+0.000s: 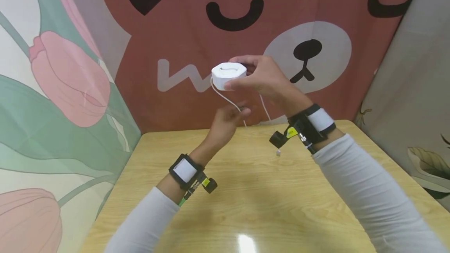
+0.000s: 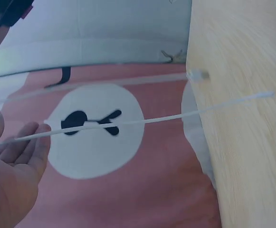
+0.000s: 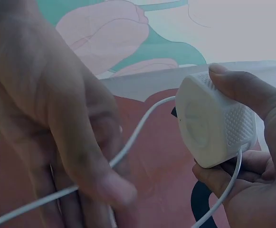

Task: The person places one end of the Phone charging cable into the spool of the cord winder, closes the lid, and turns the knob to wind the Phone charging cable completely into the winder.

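Note:
High over the far end of the table, my right hand (image 1: 268, 77) grips a white hexagonal device (image 1: 219, 84) between thumb and fingers. Its side has a dotted texture and its face a round recess, seen in the right wrist view. White cable (image 3: 147, 114) leaves it on two sides. Below and to the left, my left hand (image 1: 225, 122) has fairly straight fingers, one cable strand (image 2: 164, 118) running between thumb and fingers and across the fingertips. A second strand (image 1: 264, 107) hangs below the right hand, ending in a small plug (image 1: 278, 153).
A light wood table (image 1: 246, 190) extends under both arms. Behind it hangs a red-brown bear-print cloth (image 1: 183, 42); a floral cloth (image 1: 70, 128) is on the left and a grey one (image 1: 404, 89) on the right. Each wrist wears a black strap with a small camera.

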`<state>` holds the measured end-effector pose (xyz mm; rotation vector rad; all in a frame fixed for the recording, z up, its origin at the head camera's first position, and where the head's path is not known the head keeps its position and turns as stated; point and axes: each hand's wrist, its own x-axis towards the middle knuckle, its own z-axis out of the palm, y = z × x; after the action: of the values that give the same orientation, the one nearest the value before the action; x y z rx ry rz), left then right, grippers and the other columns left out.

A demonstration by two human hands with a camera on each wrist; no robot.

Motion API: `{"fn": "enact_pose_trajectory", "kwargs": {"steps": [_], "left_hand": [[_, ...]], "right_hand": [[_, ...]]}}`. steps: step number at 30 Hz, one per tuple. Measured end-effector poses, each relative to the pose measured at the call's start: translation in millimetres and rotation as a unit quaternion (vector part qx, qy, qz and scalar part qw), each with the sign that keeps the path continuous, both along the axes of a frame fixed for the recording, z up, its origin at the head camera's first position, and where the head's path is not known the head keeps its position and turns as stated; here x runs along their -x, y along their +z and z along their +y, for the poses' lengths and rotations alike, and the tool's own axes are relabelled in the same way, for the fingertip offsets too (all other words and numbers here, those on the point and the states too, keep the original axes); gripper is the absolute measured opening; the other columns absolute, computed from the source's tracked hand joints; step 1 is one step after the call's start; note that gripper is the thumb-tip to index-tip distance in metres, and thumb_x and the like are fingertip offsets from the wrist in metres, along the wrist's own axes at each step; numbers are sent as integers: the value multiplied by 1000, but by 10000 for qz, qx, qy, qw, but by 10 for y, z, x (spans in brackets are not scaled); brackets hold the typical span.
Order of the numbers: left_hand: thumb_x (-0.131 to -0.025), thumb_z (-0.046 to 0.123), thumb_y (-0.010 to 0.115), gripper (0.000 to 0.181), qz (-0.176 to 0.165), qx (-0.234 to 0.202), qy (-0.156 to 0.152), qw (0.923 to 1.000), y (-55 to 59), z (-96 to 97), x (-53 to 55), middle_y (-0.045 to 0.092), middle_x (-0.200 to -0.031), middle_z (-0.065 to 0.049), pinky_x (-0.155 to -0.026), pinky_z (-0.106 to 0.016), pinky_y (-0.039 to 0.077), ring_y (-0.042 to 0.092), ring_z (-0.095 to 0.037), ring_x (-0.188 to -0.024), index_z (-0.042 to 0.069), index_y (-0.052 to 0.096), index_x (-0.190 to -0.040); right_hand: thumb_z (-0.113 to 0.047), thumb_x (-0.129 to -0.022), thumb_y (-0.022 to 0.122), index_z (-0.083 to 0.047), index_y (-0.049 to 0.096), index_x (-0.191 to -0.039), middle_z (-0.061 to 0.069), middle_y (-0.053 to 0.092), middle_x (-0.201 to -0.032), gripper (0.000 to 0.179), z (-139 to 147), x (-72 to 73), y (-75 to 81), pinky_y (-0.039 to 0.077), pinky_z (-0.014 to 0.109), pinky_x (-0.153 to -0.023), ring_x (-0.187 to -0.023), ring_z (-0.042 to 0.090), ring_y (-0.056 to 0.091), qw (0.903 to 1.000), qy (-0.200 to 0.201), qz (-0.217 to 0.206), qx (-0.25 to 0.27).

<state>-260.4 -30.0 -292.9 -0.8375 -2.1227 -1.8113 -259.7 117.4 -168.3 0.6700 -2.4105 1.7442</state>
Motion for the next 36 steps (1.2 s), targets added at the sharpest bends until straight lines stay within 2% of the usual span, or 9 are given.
{"fn": "enact_pose_trajectory", "kwargs": {"steps": [3,6,9,11,15,20,25,28,36], "left_hand": [[-101,8,63,27,11,-61,-273,9996,26,109,3,74,-121,-19,-96,-25,56,72,-23,-115,-3,70,-125],[-100,4,63,21,-4,-105,-359,9993,45,180,-10,76,-112,-22,-81,-23,57,74,-18,-97,-7,72,-115],[-99,1,64,17,-189,-200,-508,9983,35,204,-36,75,-102,-27,-77,-25,60,74,-15,-86,-11,72,-107],[-99,1,62,18,-298,-220,-729,9967,10,196,-46,75,-101,-29,-80,-30,63,76,-20,-87,-12,71,-108],[-102,1,58,18,-480,-188,-1176,9917,-67,148,-51,73,-109,-30,-88,-39,63,76,-32,-100,-12,69,-109],[-103,2,56,15,-722,321,-1257,9889,-227,76,-61,75,-111,-23,-91,-37,63,76,-28,-103,-6,67,-107],[-104,4,55,14,-924,800,-1388,9827,-484,73,-72,76,-110,-21,-90,-37,62,76,-25,-102,-4,66,-105],[-104,6,56,13,-1013,1018,-1427,9793,-614,79,-86,77,-110,-19,-90,-36,62,76,-24,-101,-3,66,-104],[-103,2,55,9,-1263,1126,-1713,9706,-887,111,-135,77,-110,-19,-91,-33,62,76,-21,-103,-1,64,-103]], "right_hand": [[-26,-70,95,-17,67,-133,5,72,-121,69,-16,-10,-9,54,26,-92,-108,16,67,9999,-22,-40,-119],[-28,-71,95,-18,67,-133,3,72,-122,69,-17,-18,-11,53,27,-94,-110,16,66,9998,-28,-48,-204],[-29,-73,94,-18,66,-134,3,71,-122,69,11,-31,11,53,27,-95,-110,15,66,9995,-18,72,-316],[-29,-75,93,-17,65,-135,3,71,-122,67,51,-43,40,53,27,-95,-110,15,66,9992,17,146,-383],[-29,-75,92,-18,66,-134,4,72,-121,65,145,-61,115,51,29,-95,-109,17,66,9988,-22,128,-473],[-26,-74,94,-16,65,-136,4,70,-122,69,223,-43,231,48,29,-99,-111,17,63,9989,-99,68,-460],[-24,-73,94,-16,65,-137,2,71,-120,70,294,-31,345,43,33,-105,-110,17,63,9995,-72,49,-305],[-24,-74,94,-15,65,-136,2,71,-119,69,339,-26,401,44,32,-103,-109,18,62,9995,-39,143,-263],[-24,-78,91,-15,66,-135,1,69,-120,63,410,-47,533,43,28,-91,-111,18,59,9993,-157,263,-197]]}}
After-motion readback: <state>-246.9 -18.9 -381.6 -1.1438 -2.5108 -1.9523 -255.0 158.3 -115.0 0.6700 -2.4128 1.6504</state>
